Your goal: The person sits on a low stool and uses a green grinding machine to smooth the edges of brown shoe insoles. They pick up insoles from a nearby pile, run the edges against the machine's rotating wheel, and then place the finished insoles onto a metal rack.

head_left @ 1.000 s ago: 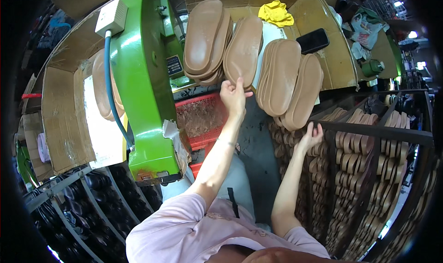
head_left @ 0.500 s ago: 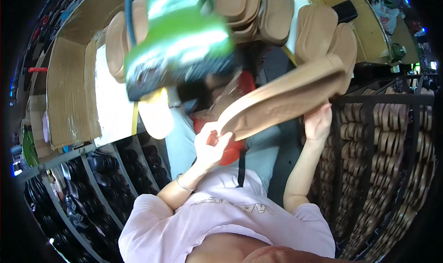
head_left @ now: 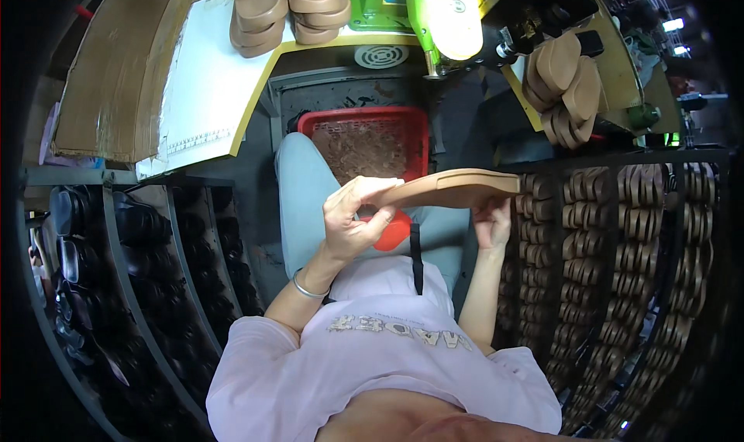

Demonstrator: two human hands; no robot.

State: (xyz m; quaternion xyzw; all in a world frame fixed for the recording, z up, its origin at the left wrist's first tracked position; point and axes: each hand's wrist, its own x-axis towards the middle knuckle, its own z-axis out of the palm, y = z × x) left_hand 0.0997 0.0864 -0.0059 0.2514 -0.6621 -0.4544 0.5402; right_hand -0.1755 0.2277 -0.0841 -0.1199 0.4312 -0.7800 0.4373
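A tan shoe sole (head_left: 457, 188) is held in the air above my lap, nearly level and seen mostly edge-on. My left hand (head_left: 353, 215) pinches its left end, thumb below and fingers on top. At the other end my right hand (head_left: 494, 223) grips from beneath, some of its fingers hidden by the sole. Something red (head_left: 393, 231) shows between my legs just under the sole.
A red basket (head_left: 423, 143) of brown scraps lies beyond my knees. On the yellow-edged white table (head_left: 205, 77) are a green machine (head_left: 422, 23) and stacked soles (head_left: 260, 8), with more soles (head_left: 570, 77) at right. Racks of black footwear (head_left: 143, 225) and tan soles (head_left: 585, 244) flank me.
The sole has gone from a steep diagonal with its underside showing to nearly level and edge-on. Both hands keep hold of it. The view has shifted, bringing the basket and table into sight.
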